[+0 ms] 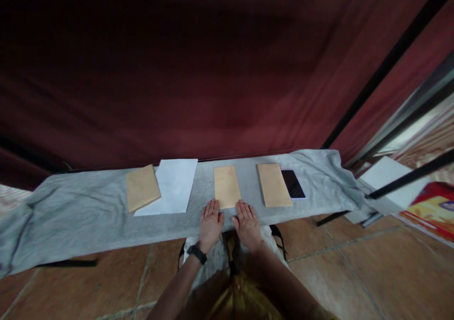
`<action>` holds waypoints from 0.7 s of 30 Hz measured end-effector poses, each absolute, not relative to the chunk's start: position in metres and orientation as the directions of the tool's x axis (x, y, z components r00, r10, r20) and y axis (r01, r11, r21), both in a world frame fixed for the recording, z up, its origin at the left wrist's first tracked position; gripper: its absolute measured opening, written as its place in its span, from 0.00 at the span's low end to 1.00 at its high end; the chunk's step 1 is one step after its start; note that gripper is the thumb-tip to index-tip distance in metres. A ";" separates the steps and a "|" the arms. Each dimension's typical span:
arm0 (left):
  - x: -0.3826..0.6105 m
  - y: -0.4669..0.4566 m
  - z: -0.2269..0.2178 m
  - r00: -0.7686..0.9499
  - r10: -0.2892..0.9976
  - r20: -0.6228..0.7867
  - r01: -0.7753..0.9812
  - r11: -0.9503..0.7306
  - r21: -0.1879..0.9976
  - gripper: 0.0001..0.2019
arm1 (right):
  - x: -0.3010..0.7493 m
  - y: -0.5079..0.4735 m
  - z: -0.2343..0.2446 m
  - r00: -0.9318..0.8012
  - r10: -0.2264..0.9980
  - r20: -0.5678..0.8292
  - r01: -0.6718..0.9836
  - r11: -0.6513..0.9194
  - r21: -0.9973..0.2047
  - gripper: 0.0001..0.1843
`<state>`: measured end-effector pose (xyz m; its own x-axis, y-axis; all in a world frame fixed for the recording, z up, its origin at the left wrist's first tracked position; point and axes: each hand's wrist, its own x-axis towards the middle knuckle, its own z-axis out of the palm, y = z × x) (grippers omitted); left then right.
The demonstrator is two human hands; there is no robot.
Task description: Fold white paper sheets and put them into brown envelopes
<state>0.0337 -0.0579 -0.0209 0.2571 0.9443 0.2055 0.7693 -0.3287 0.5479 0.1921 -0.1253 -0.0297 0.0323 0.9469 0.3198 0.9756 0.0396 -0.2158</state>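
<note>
A tan paper envelope [227,185] lies flat in front of me on a grey cloth. My left hand [211,223] rests palm down at its lower left corner, fingers stretched out. At the lower right corner my right hand [247,223] lies the same way, its fingertips near or on the envelope's edge. Neither hand grips anything. Farther right is a stack of brown envelopes [274,185], with a dark phone [293,184] partly under or beside it. To the left, another brown envelope stack [142,188] overlaps white paper sheets [175,185].
The grey cloth [88,211] covers a narrow bench, wrinkled at both ends. Behind it hangs a dark red curtain [198,88]. Dark metal bars [381,69] slant at the right. A red and yellow package [434,211] and white boards [393,180] are at the far right, above a tiled floor [340,268].
</note>
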 end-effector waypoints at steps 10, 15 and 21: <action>0.056 -0.025 -0.003 0.040 0.999 0.013 0.343 -0.026 0.939 0.18 | 0.180 -0.113 -0.026 0.127 0.934 0.334 0.959 -0.030 -0.281 0.26; 0.074 -0.030 0.014 0.052 0.998 0.038 0.226 -0.049 0.973 0.19 | 0.185 -0.096 -0.002 0.233 0.941 0.247 0.873 -0.090 -0.480 0.23; 0.094 -0.039 0.032 0.152 0.979 0.136 0.195 -0.164 0.967 0.23 | 0.198 -0.081 0.013 0.403 0.915 -0.005 0.217 -0.100 -0.971 0.18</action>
<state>0.0942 -0.0386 0.0324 0.1517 0.9790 0.1360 0.1946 -0.1645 0.9670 0.1980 -0.0814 0.0134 0.4030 0.9152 -0.0047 0.2169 -0.1005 -0.9710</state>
